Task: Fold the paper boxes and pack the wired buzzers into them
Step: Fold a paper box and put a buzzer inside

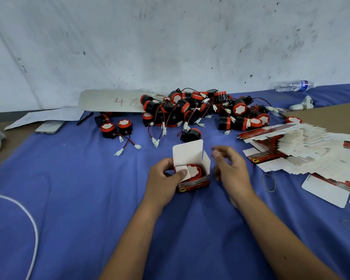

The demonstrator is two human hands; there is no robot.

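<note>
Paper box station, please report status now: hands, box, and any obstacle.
Left hand holds paper box, thumb pressing side flap. Right hand free beside it, holding nothing. Buzzer inside, top lid up. Nothing in the way.

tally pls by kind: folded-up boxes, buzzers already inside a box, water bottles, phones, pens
folded-up box: 1
buzzer in the box: 1
water bottle: 1
phone: 1
pen: 1
total: 5
</note>
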